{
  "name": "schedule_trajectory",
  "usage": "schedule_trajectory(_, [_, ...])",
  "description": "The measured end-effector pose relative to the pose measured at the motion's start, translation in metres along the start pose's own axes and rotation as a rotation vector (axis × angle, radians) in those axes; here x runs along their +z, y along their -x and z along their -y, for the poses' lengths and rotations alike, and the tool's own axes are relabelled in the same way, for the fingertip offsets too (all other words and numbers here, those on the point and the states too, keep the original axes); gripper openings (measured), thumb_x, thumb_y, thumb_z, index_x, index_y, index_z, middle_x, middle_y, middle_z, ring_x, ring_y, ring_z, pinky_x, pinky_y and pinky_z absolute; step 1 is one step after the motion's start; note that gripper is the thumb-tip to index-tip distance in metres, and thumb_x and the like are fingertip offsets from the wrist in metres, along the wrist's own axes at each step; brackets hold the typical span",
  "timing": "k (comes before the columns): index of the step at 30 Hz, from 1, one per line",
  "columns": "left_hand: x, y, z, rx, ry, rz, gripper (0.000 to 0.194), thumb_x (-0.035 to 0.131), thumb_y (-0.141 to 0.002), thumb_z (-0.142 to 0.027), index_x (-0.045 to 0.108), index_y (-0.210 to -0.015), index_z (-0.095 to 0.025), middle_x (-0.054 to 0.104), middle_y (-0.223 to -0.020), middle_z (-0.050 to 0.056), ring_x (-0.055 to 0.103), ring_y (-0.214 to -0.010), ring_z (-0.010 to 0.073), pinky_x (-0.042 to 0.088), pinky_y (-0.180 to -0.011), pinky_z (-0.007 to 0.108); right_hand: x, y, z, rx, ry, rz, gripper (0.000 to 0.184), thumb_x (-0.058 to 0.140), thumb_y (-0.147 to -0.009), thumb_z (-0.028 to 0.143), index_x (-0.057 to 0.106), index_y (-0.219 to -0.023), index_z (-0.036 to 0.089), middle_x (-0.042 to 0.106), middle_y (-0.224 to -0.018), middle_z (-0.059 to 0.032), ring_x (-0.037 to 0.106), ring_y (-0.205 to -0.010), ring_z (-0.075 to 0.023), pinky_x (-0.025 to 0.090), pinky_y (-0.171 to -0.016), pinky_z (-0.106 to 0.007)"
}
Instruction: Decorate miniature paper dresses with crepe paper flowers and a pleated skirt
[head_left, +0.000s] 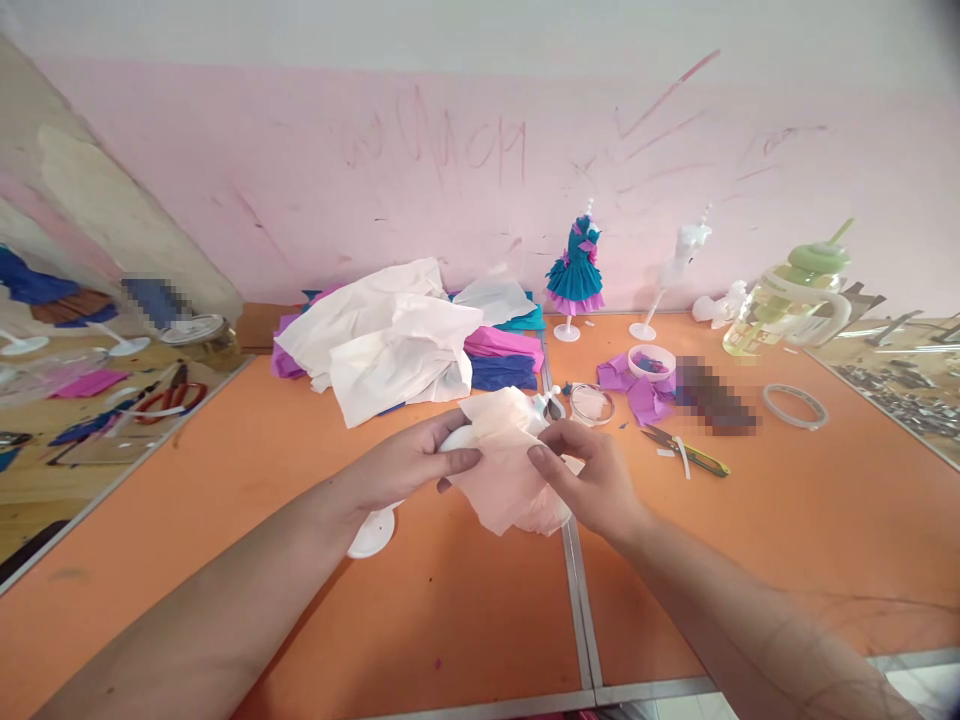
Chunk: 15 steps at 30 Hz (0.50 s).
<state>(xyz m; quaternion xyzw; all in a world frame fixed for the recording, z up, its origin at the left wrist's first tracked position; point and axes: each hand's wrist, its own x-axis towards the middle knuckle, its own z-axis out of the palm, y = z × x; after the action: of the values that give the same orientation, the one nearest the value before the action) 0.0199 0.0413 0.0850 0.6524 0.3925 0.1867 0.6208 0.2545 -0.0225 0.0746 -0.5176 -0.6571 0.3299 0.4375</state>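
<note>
Both hands are at a sheet of thin cream paper point(510, 470) over the orange table. Lying tilted in my left hand point(431, 455) is a small white doll mannequin, its round base point(373, 535) showing below the wrist; the paper covers most of its body. My left thumb presses on the paper's left edge. My right hand point(589, 465) pinches the paper's upper right part between thumb and fingers. Just behind the hands lies a ring of clear tape point(592, 405). To the right are yellow-handled thread snips point(690, 455) with a white strip across them.
White paper sheets point(397, 335) lie heaped over coloured ones at the back. A dressed mannequin point(575, 270) and a bare one point(679, 265) stand by the wall. A pink bowl point(651, 362), tape roll point(795, 407) and green-lidded bottle point(787, 300) are at right; red-handled pliers point(176, 395) lie far left.
</note>
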Motion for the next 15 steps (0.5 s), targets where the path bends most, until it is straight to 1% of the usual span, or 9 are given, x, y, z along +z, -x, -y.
schedule_trajectory(3, [0.0,0.0,-0.002,0.016,0.032,-0.032,0.042,0.065,-0.085,-0.049,0.055,-0.116,-0.023,0.058,-0.097,0.002,0.051,-0.078,0.0147,0.038,-0.06,0.021,-0.004,-0.002,0.001,0.006,-0.01,0.087,0.025,0.062,-0.086,0.045,0.066,-0.092,0.021,0.067,-0.081,-0.0025,0.063,-0.077,-0.0199,0.05,-0.073,-0.033])
schedule_trajectory(6, [-0.003,0.002,-0.003,0.02,0.034,-0.069,0.037,0.066,-0.084,-0.05,0.055,-0.107,-0.023,0.059,-0.096,0.001,0.051,-0.076,0.0136,0.039,-0.06,0.021,-0.004,-0.004,0.001,0.055,0.006,0.145,0.024,0.069,-0.08,0.042,0.068,-0.097,0.023,0.07,-0.088,-0.0026,0.065,-0.083,-0.0219,0.051,-0.076,-0.034])
schedule_trajectory(8, [-0.006,0.004,-0.004,-0.01,-0.001,-0.086,0.038,0.066,-0.083,-0.051,0.056,-0.108,-0.023,0.061,-0.097,0.001,0.054,-0.08,0.0154,0.042,-0.063,0.022,-0.001,-0.004,0.0,0.082,-0.01,0.176,0.03,0.072,-0.077,0.037,0.069,-0.105,0.025,0.072,-0.093,-0.0024,0.066,-0.085,-0.0224,0.052,-0.075,-0.034])
schedule_trajectory(10, [-0.007,0.006,-0.005,-0.032,-0.059,-0.1,0.043,0.066,-0.083,-0.053,0.057,-0.114,-0.025,0.062,-0.102,0.002,0.057,-0.086,0.0181,0.045,-0.066,0.023,0.003,-0.003,-0.002,0.114,-0.033,0.197,0.035,0.071,-0.077,0.034,0.069,-0.111,0.026,0.073,-0.091,-0.0023,0.068,-0.083,-0.0223,0.053,-0.072,-0.033])
schedule_trajectory(11, [-0.008,0.007,-0.005,-0.038,-0.084,-0.104,0.046,0.066,-0.083,-0.053,0.056,-0.119,-0.026,0.063,-0.105,0.003,0.058,-0.089,0.0192,0.046,-0.067,0.024,0.004,-0.003,-0.003,0.136,-0.037,0.203,0.032,0.07,-0.078,0.035,0.071,-0.109,0.026,0.073,-0.087,-0.0024,0.068,-0.08,-0.0221,0.053,-0.069,-0.033])
schedule_trajectory(13, [-0.009,0.008,-0.004,-0.033,-0.115,-0.103,0.052,0.065,-0.083,-0.053,0.054,-0.128,-0.028,0.064,-0.11,0.004,0.059,-0.093,0.0208,0.047,-0.068,0.025,0.006,-0.002,-0.004,0.186,-0.034,0.207,0.022,0.067,-0.08,0.036,0.074,-0.097,0.023,0.073,-0.081,-0.0027,0.068,-0.074,-0.0215,0.052,-0.062,-0.031])
schedule_trajectory(15, [-0.01,0.007,-0.003,0.027,-0.149,-0.108,0.054,0.065,-0.083,-0.052,0.055,-0.13,-0.027,0.066,-0.108,0.005,0.06,-0.091,0.0217,0.049,-0.068,0.026,0.006,-0.002,-0.004,0.218,-0.041,0.208,0.018,0.066,-0.08,0.036,0.074,-0.087,0.021,0.072,-0.079,-0.0027,0.068,-0.073,-0.0208,0.051,-0.059,-0.029])
